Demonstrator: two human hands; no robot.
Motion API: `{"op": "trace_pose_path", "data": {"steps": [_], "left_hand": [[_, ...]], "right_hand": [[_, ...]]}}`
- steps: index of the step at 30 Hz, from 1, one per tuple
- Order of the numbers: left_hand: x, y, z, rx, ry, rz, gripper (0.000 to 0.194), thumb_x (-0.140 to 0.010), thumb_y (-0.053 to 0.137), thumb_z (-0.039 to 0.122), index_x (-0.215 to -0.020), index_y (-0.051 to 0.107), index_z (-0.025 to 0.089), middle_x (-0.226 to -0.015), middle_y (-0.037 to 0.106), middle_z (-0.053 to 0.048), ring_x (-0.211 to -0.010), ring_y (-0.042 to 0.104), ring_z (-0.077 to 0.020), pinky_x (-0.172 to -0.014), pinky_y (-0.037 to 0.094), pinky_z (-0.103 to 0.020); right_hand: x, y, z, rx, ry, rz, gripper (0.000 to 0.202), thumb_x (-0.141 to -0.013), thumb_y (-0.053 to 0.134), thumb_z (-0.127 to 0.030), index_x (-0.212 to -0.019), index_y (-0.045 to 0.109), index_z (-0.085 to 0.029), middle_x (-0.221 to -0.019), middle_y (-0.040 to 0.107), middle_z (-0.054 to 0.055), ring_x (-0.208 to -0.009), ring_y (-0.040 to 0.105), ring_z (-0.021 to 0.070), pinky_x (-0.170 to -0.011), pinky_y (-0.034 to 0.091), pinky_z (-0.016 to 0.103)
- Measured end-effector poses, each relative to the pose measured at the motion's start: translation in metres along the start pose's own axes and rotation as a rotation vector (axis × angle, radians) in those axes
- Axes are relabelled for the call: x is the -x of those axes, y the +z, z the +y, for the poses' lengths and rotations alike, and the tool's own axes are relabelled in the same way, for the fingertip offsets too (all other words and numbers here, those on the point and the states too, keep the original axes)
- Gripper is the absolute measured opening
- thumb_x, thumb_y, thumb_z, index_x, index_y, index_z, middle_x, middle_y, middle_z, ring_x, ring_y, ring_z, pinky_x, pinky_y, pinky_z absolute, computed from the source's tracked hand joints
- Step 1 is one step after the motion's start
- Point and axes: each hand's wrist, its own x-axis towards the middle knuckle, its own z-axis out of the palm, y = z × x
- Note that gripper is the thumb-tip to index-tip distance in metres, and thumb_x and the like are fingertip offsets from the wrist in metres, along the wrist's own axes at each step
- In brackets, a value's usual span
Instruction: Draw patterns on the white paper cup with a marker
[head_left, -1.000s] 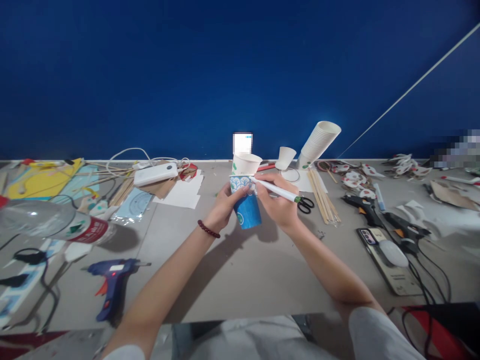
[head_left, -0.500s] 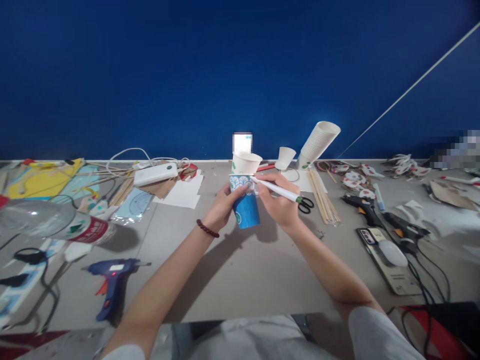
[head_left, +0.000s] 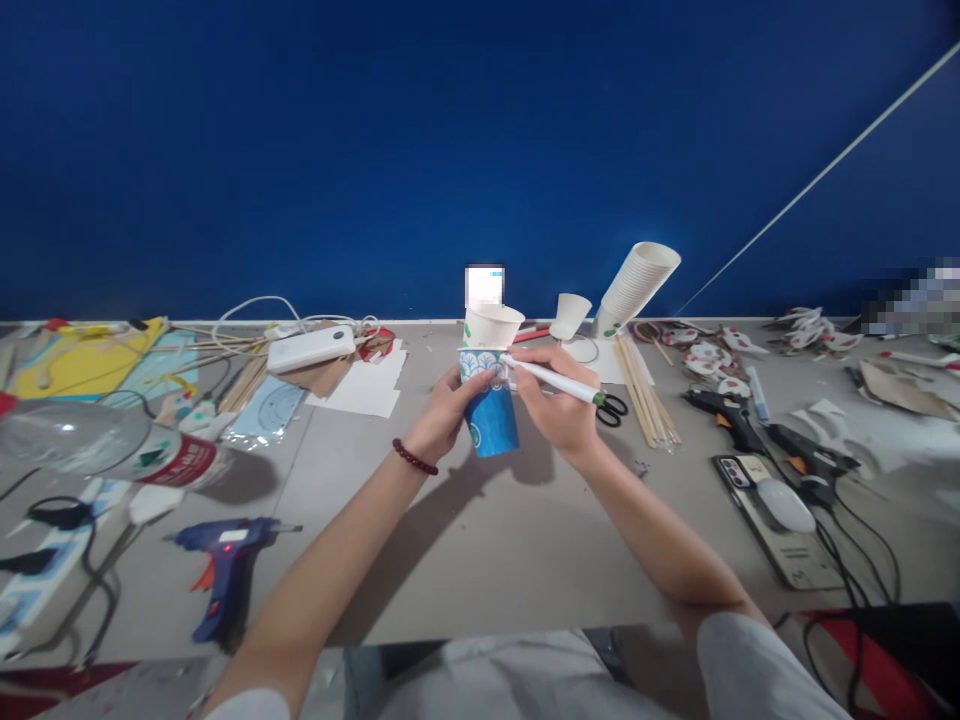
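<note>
Head view shows the left hand [head_left: 445, 412] gripping a tapering blue paper cup with a scalloped blue-and-white band [head_left: 492, 422] above the smooth grey worktop [head_left: 480, 560], a white paper cup [head_left: 495, 327] projecting from its top. The right hand [head_left: 564, 418] pinches a slender white, green-ended marker [head_left: 559, 381], tip at that band. Behind leans a ribbed stack of white paper cups [head_left: 637, 288].
</note>
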Motion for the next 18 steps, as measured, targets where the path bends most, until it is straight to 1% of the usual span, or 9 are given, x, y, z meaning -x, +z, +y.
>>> {"op": "trace_pose_path", "data": {"steps": [4, 13, 18], "left_hand": [[0.0003, 0.0002, 0.0007, -0.006, -0.006, 0.003, 0.050, -0.066, 0.087, 0.041, -0.106, 0.071, 0.014, -0.105, 0.074, -0.012, -0.099, 0.068, -0.0261, -0.086, 0.051, -0.035], [0.0004, 0.0007, 0.0014, -0.023, -0.002, 0.014, 0.051, -0.066, 0.087, 0.042, -0.106, 0.071, 0.014, -0.102, 0.075, -0.010, -0.097, 0.069, -0.0252, -0.082, 0.051, -0.033], [0.0001, -0.0003, 0.0001, -0.024, 0.002, 0.015, 0.048, -0.068, 0.085, 0.042, -0.105, 0.072, 0.015, -0.102, 0.075, -0.010, -0.096, 0.068, -0.0247, -0.082, 0.051, -0.033]], "right_hand": [[0.0004, 0.0008, -0.0001, 0.035, 0.002, 0.006, 0.009, -0.086, 0.062, -0.021, -0.090, 0.070, -0.023, -0.089, 0.079, 0.004, -0.066, 0.072, 0.0158, -0.061, 0.060, 0.029], [0.0003, 0.0010, 0.0011, 0.023, -0.037, 0.003, 0.009, -0.086, 0.063, -0.019, -0.091, 0.070, -0.022, -0.091, 0.079, 0.005, -0.066, 0.072, 0.0152, -0.058, 0.059, 0.027], [0.0004, 0.0011, 0.0013, 0.027, -0.011, 0.004, 0.009, -0.086, 0.063, -0.020, -0.090, 0.070, -0.023, -0.091, 0.079, 0.004, -0.067, 0.072, 0.0162, -0.059, 0.060, 0.029]]}}
